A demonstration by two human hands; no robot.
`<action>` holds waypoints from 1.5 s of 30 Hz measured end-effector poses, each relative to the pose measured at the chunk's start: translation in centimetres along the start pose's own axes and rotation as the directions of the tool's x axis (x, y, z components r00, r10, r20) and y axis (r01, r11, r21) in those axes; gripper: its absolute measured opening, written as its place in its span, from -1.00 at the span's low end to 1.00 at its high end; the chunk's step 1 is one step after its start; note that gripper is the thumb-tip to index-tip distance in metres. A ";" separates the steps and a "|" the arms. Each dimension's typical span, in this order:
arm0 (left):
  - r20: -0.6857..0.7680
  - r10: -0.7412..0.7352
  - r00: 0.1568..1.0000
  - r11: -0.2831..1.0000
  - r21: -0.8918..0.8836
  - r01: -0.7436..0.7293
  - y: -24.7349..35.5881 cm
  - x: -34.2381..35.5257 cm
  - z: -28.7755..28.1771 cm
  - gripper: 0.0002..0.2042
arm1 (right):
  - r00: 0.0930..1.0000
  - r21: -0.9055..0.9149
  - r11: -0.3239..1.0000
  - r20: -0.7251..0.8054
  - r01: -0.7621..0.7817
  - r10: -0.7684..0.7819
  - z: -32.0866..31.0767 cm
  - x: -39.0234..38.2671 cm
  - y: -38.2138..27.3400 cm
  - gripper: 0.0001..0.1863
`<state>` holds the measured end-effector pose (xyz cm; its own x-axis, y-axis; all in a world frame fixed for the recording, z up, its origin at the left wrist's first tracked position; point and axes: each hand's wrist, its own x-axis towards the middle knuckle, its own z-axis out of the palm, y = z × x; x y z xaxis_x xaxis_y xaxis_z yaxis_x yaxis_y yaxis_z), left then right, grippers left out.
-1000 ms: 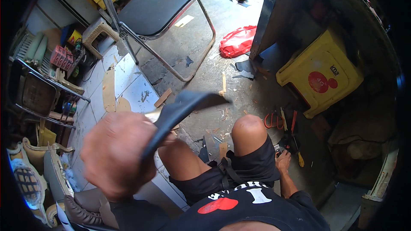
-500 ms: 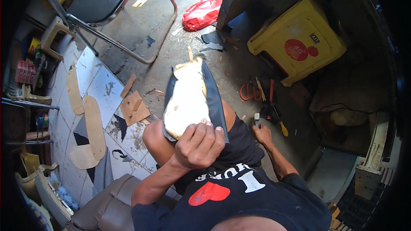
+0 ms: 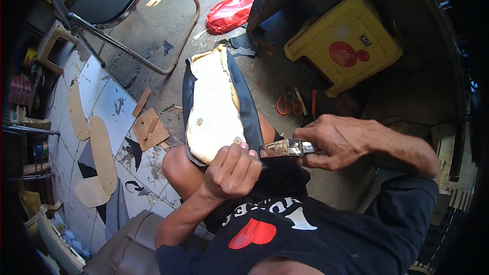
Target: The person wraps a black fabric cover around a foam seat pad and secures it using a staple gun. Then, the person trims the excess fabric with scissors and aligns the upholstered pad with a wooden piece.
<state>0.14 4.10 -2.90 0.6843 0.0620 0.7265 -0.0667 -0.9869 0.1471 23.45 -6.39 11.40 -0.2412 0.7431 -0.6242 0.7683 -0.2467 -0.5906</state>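
A long pale board point(image 3: 211, 104) with a yellowish foam edge rests over my lap, its broad end toward me. Black vinyl point(image 3: 248, 107) shows along both its sides. My left hand point(image 3: 233, 170) is closed on the near end, fingers curled over the rim. In my right hand point(image 3: 336, 140) is a metal staple gun point(image 3: 285, 147), pointing left. Its nose is at the near right edge of the vinyl, close to my left fingertips. I cannot tell whether it touches.
Orange-handled scissors point(image 3: 289, 106) lie right of my knee. Beyond stands a yellow plastic stool point(image 3: 346, 40). A folding chair point(image 3: 117, 0) and red plastic bag point(image 3: 230, 12) are ahead. Wooden pieces point(image 3: 104, 155) and black scraps point(image 3: 134, 155) litter the tiles at left.
My right hand has come up from the floor at the right with the staple gun, over to the board's near right edge. My left hand still grips the board, which has tilted slightly.
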 end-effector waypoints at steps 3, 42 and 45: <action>0.001 0.010 1.000 1.000 0.003 -0.010 0.4 0.0 -0.2 -0.91 | 0.997 -0.181 0.981 -0.002 0.071 -0.072 -1.1 0.9 -0.9 -0.64; 0.050 0.064 0.997 0.997 0.030 -0.065 2.2 -0.9 -1.4 -0.89 | 0.997 -0.267 0.960 -0.026 -0.081 0.077 -1.6 4.2 0.7 -0.64; 0.044 0.071 0.997 0.997 0.013 -0.071 2.4 -1.0 -1.9 -0.89 | 0.999 -0.115 0.993 0.045 -0.021 0.026 -3.8 2.9 0.6 -0.58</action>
<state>-2.04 1.93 -1.97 0.7095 -0.0144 0.7046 -0.1061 -0.9906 0.0866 25.47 -2.03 11.17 -0.2474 0.7075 -0.6620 0.8362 -0.1892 -0.5148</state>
